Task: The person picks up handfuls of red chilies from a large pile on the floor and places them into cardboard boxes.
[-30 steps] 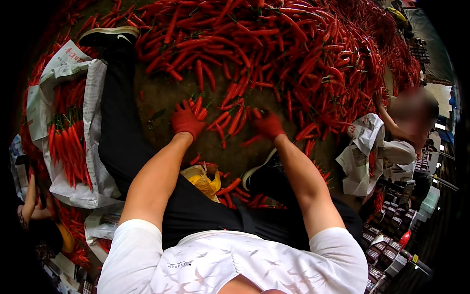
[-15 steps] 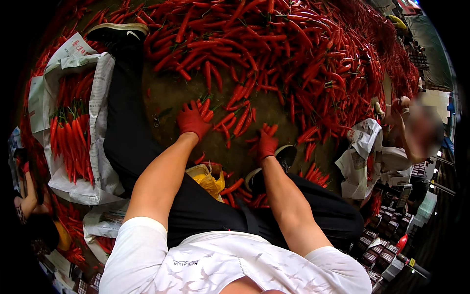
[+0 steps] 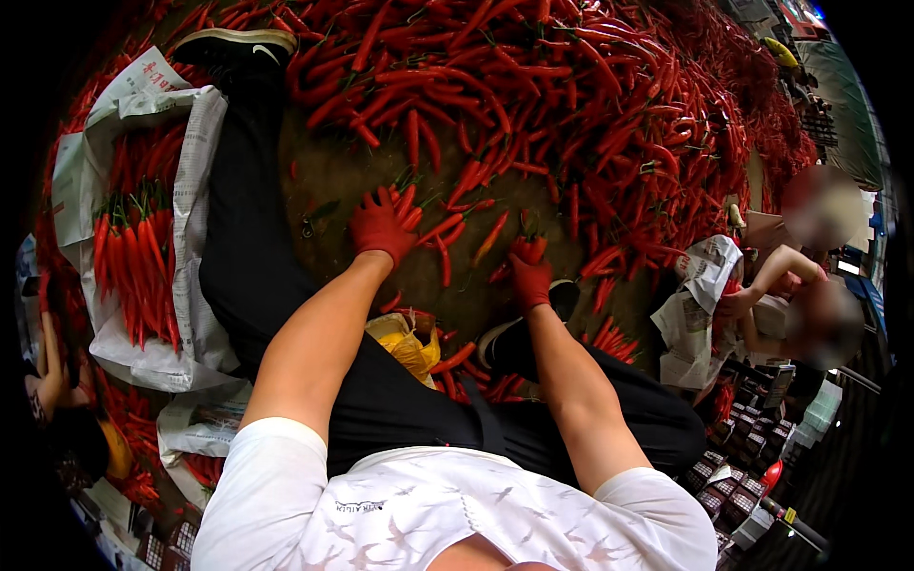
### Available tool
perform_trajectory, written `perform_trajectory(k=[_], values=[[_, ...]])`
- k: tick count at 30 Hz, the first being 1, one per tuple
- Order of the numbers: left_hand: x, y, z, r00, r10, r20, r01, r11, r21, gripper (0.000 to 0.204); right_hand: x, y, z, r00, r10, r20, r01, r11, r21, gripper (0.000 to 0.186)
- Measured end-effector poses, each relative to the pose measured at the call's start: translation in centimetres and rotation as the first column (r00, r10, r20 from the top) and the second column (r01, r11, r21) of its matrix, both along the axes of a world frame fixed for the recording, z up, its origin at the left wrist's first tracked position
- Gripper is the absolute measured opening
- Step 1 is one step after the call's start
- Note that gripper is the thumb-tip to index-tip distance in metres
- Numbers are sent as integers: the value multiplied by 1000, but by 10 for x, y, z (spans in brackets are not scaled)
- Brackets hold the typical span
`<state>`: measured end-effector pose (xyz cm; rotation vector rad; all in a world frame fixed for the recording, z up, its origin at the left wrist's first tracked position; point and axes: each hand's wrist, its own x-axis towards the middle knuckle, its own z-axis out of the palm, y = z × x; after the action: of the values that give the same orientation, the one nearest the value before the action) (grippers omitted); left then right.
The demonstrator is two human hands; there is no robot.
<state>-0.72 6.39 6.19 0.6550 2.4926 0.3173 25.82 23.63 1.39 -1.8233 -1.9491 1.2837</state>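
- Your left hand (image 3: 381, 226), in a red glove, lies flat near the centre of the frame with its fingers spread wide over a few loose red chillies (image 3: 447, 228) on the brown ground (image 3: 333, 176); it presses on them and has closed on nothing.
- Your right hand (image 3: 529, 276), also red-gloved, sits just right of centre with its fingers curled around a small bunch of chillies (image 3: 529, 246) whose tips stick up above the glove.
- The big pile of red chillies (image 3: 590, 86) fills the upper middle and upper right of the frame, just beyond both hands.
- At the left edge, a row of sorted chillies (image 3: 133, 266) lies side by side on newspaper (image 3: 195, 190).
- Your black-trousered leg (image 3: 248, 247) stretches to the upper left, ending in a dark shoe (image 3: 233, 43).
- A yellow bag (image 3: 405, 343) rests between your arms.
- At the right, another person's hand (image 3: 738, 303) holds a newspaper wrap (image 3: 700, 285).
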Motion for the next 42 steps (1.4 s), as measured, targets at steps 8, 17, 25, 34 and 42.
perform_trajectory(k=[8, 17, 25, 34, 42], values=[[0, -4, -9, 995, 25, -99, -23, 1000, 21, 94, -62, 0, 65, 119, 834, 539, -992, 116, 41, 56], [2, -4, -14, 996, 28, -88, -27, 999, 21, 92, -35, -28, 50, 245, 747, 618, -957, 290, 28, 59], [-3, -6, -13, 999, 20, -50, -17, 998, 68, 85, -30, -15, 73, 3, 971, 240, -985, -38, 166, 53], [-7, -6, -11, 999, 10, -37, -8, 998, 69, 93, -52, -47, 47, 234, 892, 387, -968, 178, 176, 46], [-4, 33, -6, 986, 154, 64, -159, 984, 87, 124, -80, -69, 44, 997, -67, 23, 68, 997, -43, 58]])
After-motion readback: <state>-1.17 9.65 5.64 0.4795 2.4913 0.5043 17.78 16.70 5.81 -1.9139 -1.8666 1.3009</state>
